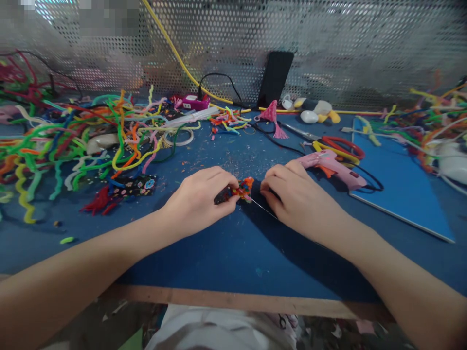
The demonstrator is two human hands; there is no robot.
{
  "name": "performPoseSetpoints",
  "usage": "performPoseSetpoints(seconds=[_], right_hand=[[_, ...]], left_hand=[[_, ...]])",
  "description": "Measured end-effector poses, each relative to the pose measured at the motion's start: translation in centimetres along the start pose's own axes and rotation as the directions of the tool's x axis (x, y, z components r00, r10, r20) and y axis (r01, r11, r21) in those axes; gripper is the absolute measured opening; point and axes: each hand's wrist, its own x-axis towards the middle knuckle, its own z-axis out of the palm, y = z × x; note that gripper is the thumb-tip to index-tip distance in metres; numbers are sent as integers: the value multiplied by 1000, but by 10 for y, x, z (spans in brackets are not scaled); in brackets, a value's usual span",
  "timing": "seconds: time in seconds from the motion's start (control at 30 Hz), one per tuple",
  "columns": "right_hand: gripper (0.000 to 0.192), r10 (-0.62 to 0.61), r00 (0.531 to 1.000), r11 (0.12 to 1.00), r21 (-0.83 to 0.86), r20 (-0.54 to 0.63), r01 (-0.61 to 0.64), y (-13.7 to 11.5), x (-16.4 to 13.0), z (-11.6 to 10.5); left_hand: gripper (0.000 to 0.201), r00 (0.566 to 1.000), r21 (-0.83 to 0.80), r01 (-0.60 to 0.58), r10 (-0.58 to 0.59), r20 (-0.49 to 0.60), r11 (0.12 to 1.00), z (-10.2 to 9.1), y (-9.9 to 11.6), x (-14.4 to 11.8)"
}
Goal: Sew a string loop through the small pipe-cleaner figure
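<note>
Pinching: the left hand [197, 201] closes its fingers on a small orange and multicoloured pipe-cleaner bundle [243, 189], kept low over the tabletop [226, 253], probably for steadiness.
Right hand: the right hand [295, 197] is curled shut just right of the bundle; it seems to grip a thin wire [263, 208] that comes out below the bundle, but the fingers hide the contact.
Glue gun: the pink glue gun [333, 167] lies right of the bundle, near the right hand, within easy reach.
Blue board: the blue board [397, 189] lies farther right of the bundle.
Pipe cleaners: a loose pile of pipe cleaners [73, 136] lies well left of the bundle.
Containers: I see none.
</note>
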Motion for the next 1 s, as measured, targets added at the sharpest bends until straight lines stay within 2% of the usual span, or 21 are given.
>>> performPoseSetpoints(seconds=[0.07, 0.1, 0.17, 0.27, 0.33, 0.47, 0.6, 0.7, 0.87, 1.0], right_hand=[[13, 107, 992, 978, 190, -70, -92, -3, -1, -11], [11, 193, 977, 934, 322, -87, -155, -5, -2, -18], [14, 324, 945, 791, 560, -40, -247, -10, -3, -31], [21, 338, 939, 635, 720, 67, -280, -20, -6, -40], [19, 330, 937, 602, 740, 114, -302, -26, -6, -38], [19, 324, 939, 668, 675, 115, -314, -31, -7, -27], [16, 292, 954, 732, 625, 72, -271, -32, -8, -22], [12, 260, 965, 766, 602, 31, -226, -34, -7, -20], [10, 198, 980, 791, 586, 30, -178, -35, -7, -21], [13, 47, 988, 920, 390, -150, 16, -32, -10, -24]], left_hand=[[7, 1000, -14, 23, -23, 4, 1000, 0, 2, 0], [6, 999, -21, 43, -43, 4, 999, 1, 3, 0], [5, 996, -39, 84, -84, -1, 996, 2, 7, -1], [3, 993, -51, 119, -120, -13, 992, 5, 14, -3], [3, 992, -57, 124, -125, -5, 991, 6, 17, -4], [8, 994, -119, 110, -111, -7, 987, 5, 19, -3], [8, 979, -251, 187, -201, -31, 950, 2, 21, 1], [6, 967, -361, 235, -256, -10, 902, 0, 22, 2], [9, 949, -413, 298, -313, 32, 861, -1, 21, 2], [13, 947, -408, 316, -311, 80, 857, -2, 19, 3]])
